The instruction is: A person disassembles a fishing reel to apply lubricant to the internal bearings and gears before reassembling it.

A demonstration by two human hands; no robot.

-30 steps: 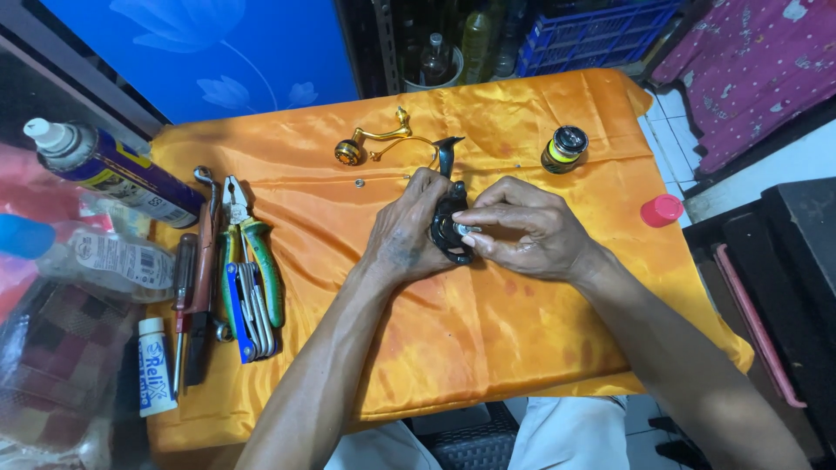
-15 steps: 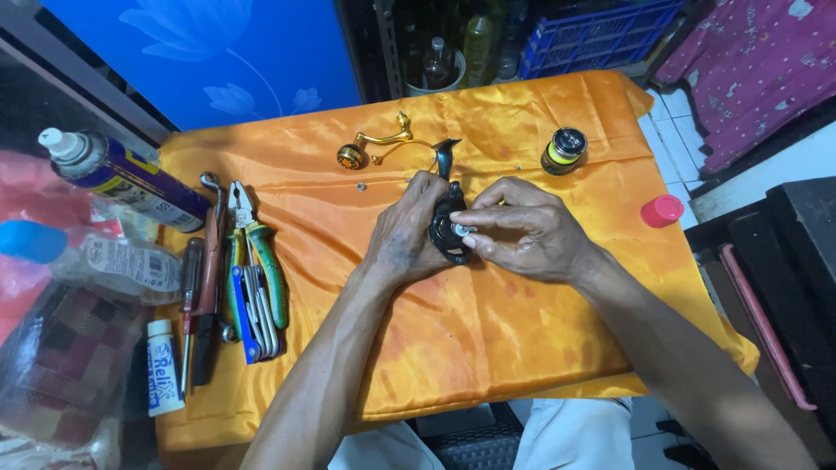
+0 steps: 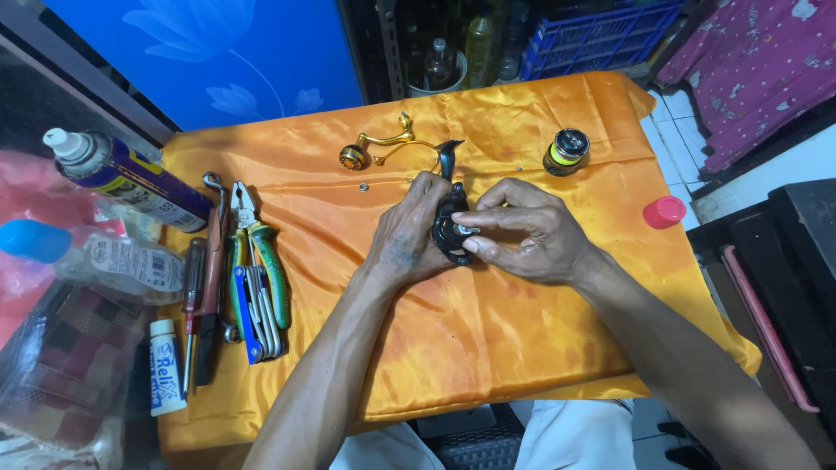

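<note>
- Worktop [image 3: 540,365] under an orange satin cloth [image 3: 488,331] fills most of what we see, with our two forearms reaching in from the near edge.
- Our left hand [image 3: 407,239] is wrapped around the black fishing reel body [image 3: 450,228], gripping it from the left side at the middle of the cloth.
- Our right hand [image 3: 522,233] meets the reel body from the right, thumb and forefinger pinched narrow on a small pale part at its front face.
- At the far left lies a spray can [image 3: 126,178] with a white nozzle, tilted across the cloth's edge.
- Near it, on the left, a clear plastic bottle with a blue cap [image 3: 96,257] lies on its side.
- Green-handled pliers [image 3: 259,252], a blue set of hex keys [image 3: 252,313] and a red screwdriver [image 3: 193,305] lie side by side along the left of the cloth.
- A gold reel handle [image 3: 379,148] rests far of the hands, just left of the reel's black stem.
- A spool with yellow line [image 3: 566,152] stands at the far right.
- A small white tube [image 3: 164,365] lies at the near left.
- A pink cap [image 3: 664,211] sits just off the right edge of the cloth.
</note>
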